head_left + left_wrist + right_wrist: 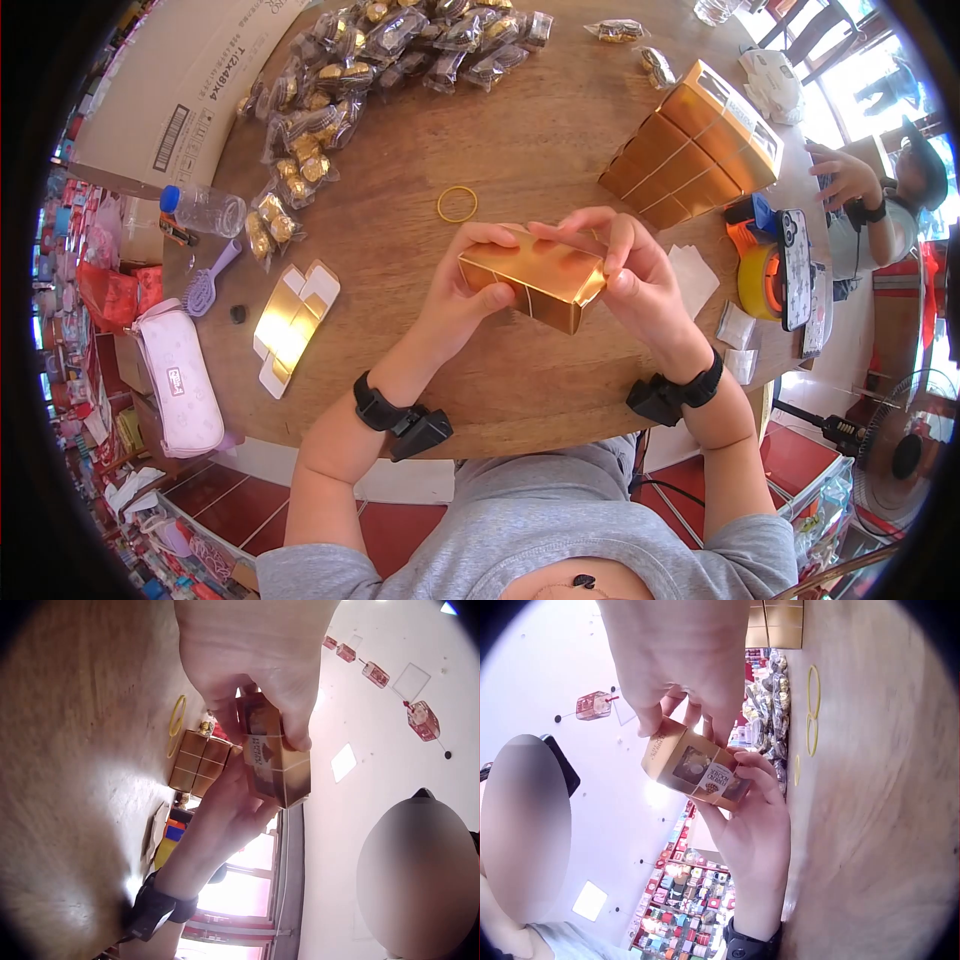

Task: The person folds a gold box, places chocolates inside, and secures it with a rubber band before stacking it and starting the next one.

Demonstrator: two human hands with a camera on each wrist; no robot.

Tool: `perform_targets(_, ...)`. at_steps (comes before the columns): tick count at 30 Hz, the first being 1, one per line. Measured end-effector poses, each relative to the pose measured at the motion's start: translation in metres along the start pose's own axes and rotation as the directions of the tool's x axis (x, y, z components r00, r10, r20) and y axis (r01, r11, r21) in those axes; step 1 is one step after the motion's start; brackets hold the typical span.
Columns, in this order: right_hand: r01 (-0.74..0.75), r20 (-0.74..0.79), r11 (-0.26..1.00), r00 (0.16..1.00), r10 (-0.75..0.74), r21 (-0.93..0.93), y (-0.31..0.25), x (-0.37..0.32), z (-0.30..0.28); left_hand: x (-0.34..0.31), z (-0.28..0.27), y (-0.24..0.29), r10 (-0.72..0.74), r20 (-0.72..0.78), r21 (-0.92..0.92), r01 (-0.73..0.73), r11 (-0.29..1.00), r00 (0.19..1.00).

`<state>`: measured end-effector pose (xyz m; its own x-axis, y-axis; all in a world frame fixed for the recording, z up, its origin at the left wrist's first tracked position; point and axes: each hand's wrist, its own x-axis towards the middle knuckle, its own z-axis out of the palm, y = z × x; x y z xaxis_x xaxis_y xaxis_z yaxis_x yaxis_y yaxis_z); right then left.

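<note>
Between both hands, above the table, is a small gold chocolate box [533,275]. My left hand [462,290] grips its left end, thumb on the near side and fingers over the top. At the right end, my right hand [640,268] pinches the corner edge with thumb and fingers. In the right wrist view, the side of the box [694,766] has a window with wrapped chocolates behind it and a printed label. A yellow rubber band [440,204] lies beyond the hands, and an unfolded gold carton [292,325] lies flat to the left.
Bagged gold-wrapped chocolates [345,75] are heaped at the back left beside a cardboard carton [160,90]. Stacked gold boxes [670,150] stand at the right, near yellow tape [752,280] and a phone [796,270]. A bottle [215,212], hairbrush [202,292] and pink pouch [180,380] lie left.
</note>
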<state>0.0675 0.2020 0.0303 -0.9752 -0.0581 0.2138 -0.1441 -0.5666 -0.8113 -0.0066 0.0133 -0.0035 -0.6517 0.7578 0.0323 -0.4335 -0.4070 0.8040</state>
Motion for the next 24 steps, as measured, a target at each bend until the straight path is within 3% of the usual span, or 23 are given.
perform_targets(12, -0.057, -0.056, 0.998, 0.997, 0.056, -0.024, 0.000, -0.002, 0.002, -0.001, 0.001, 0.002, 0.026, 0.092, 0.154, -0.040, 0.987, 0.995)
perform_targets(15, -0.074, -0.134, 0.993, 0.987, 0.086, 0.097, -0.008, 0.001, 0.014, 0.000, 0.002, 0.003, 0.022, 0.094, 0.173, -0.038, 0.984, 0.995)
perform_targets(18, -0.169, -0.095, 0.985, 0.980, 0.173, 0.046, -0.005, 0.000, 0.007, 0.000, 0.001, 0.002, 0.027, 0.100, 0.185, -0.046, 0.982, 0.995)
perform_targets(21, -0.155, -0.040, 0.988, 0.987, 0.155, 0.001, 0.000, -0.001, -0.002, 0.000, 0.006, 0.004, -0.005, 0.072, 0.158, -0.007, 0.987, 0.997)
perform_targets(24, -0.070, -0.024, 0.982, 0.997, 0.067, -0.178, -0.001, -0.002, -0.003, 0.000, 0.004, 0.003, -0.045, 0.031, 0.182, 0.039, 0.983, 0.999)
